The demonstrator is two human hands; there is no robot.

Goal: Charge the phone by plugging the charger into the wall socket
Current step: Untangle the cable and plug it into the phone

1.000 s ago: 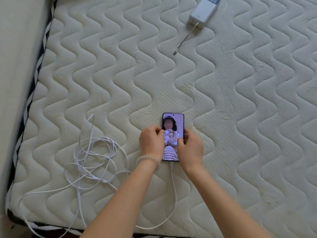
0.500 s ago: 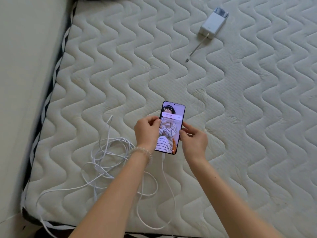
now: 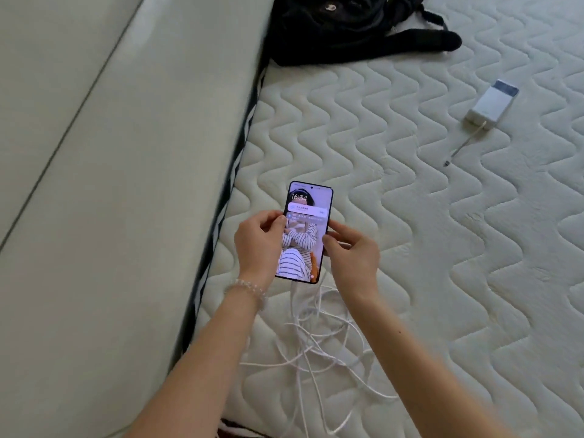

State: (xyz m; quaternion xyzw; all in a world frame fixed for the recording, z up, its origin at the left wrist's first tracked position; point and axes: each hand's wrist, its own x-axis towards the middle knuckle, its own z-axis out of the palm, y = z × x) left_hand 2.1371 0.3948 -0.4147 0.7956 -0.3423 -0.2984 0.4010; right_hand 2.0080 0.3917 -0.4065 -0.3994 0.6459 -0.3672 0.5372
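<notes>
A dark phone (image 3: 308, 216) with a lit screen is lifted above the quilted mattress (image 3: 410, 248). My left hand (image 3: 257, 248) grips its left edge, thumb on the screen. My right hand (image 3: 350, 254) pinches its right edge with fingertips. A white charger cable (image 3: 319, 339) hangs from the phone's bottom end and lies in a loose tangle on the mattress below my hands. Neither a wall socket nor the charger's plug is in view.
A pale wall or padded panel (image 3: 110, 184) runs along the mattress's left side. A black bag (image 3: 347, 26) lies at the top. A white power bank (image 3: 491, 104) with a short cable (image 3: 458, 150) rests at the upper right.
Both hands have raised the phone off the mattress, and the cable trails under it. The view has swung left and up, bringing the wall and the black bag into sight.
</notes>
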